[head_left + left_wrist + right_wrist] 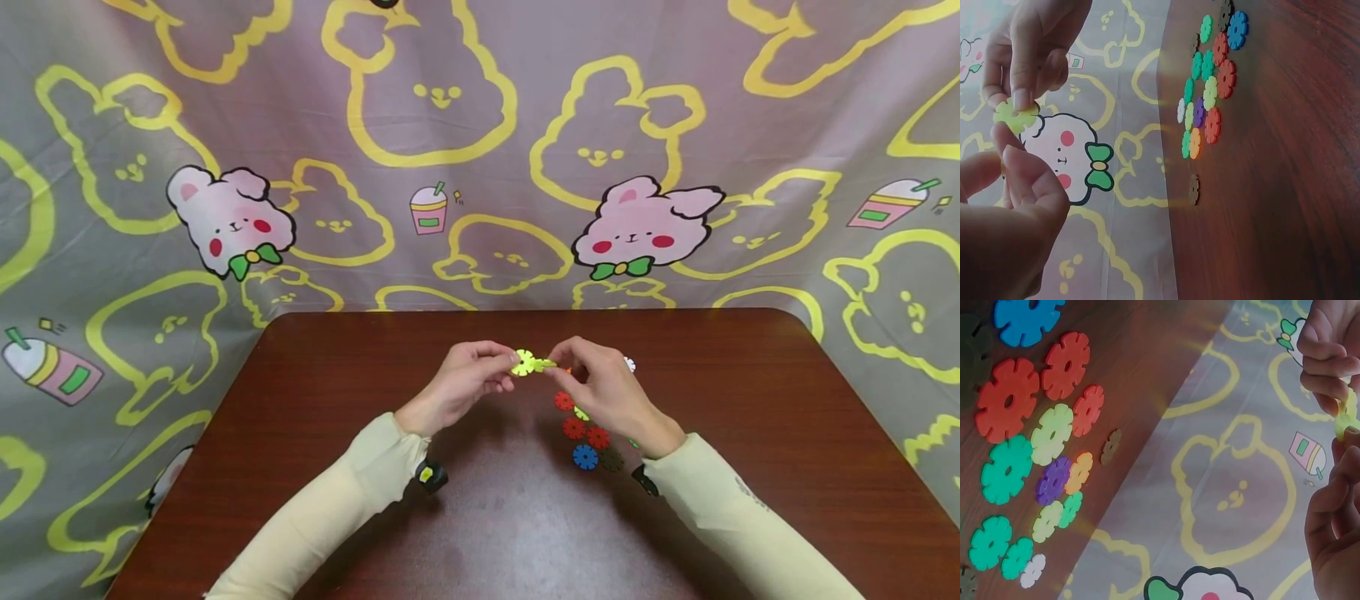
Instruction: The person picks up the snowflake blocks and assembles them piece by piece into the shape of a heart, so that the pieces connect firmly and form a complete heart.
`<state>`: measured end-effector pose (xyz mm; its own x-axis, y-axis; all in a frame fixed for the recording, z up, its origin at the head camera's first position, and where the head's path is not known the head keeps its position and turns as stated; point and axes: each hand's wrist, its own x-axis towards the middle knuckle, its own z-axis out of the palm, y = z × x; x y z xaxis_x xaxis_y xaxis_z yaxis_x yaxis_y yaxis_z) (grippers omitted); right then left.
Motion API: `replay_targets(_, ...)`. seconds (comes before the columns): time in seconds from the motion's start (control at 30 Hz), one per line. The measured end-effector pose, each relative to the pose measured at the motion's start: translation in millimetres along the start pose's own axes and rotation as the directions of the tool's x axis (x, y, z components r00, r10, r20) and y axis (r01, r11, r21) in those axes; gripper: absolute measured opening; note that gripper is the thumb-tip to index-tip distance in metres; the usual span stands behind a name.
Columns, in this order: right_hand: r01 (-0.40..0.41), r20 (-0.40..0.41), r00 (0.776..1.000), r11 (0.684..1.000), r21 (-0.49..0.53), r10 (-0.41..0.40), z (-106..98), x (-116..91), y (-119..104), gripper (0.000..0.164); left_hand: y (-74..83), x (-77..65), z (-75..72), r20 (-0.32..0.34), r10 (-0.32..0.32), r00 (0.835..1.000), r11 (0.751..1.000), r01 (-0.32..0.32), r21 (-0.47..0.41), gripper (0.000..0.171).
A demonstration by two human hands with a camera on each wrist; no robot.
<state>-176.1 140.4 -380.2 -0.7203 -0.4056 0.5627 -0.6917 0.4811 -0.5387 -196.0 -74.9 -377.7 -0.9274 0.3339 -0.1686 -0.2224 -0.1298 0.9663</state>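
Over the table, both hands hold yellow notched plastic discs, the flower-shaped interlocking kind. My left hand (465, 379) pinches one yellow disc (522, 362), its face turned toward the head camera, between thumb and fingers. The other yellow disc (543, 365), seen nearly edge-on, is pinched by thumb and fingertips of my right hand (606, 385). The two discs meet at their rims between the hands; whether their notches are locked together I cannot tell. In the left wrist view, a yellow disc (1016, 115) shows between the fingertips of both hands; the right wrist view catches yellow plastic (1346, 422) at its edge.
Loose notched discs lie on the brown table (337, 467), partly hidden under my right hand: red (597, 437), blue (585, 457), green (1007, 469), purple (1054, 480), orange (1080, 472), white (1033, 570) and brown (1194, 189) ones. A patterned curtain (480, 183) hangs behind the table.
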Motion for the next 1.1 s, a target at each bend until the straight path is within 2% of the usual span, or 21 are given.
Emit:
replay_targets(0.2,0.027,-0.068,0.997,1.000,-0.004,-0.027,5,1,-1,0.018,-0.6,-1.4,1.6,-0.027,-0.005,1.000,1.000,0.004,-0.013,0.022)
replay_targets(0.43,-0.004,-0.105,0.994,0.999,0.036,0.008,11,0,-3,0.016,1.6,-3.5,1.9,-0.043,-0.026,0.999,0.999,0.024,-0.037,0.023)
replay_targets(0.6,-0.009,-0.085,0.996,0.999,0.034,0.012,10,0,-4,0.015,4.3,-4.2,1.4,-0.049,-0.025,0.998,1.000,0.024,-0.010,0.021)
replay_targets(0.9,0.040,-0.021,0.999,0.999,-0.019,-0.040,6,4,-8,0.014,6.0,-5.0,2.9,-0.066,0.002,0.998,0.999,0.001,0.047,0.022)
replay_targets(1.1,0.061,-0.036,0.997,0.998,-0.019,-0.062,6,8,-9,0.016,5.0,-4.8,3.6,-0.078,0.013,0.997,0.999,-0.010,0.040,0.021)
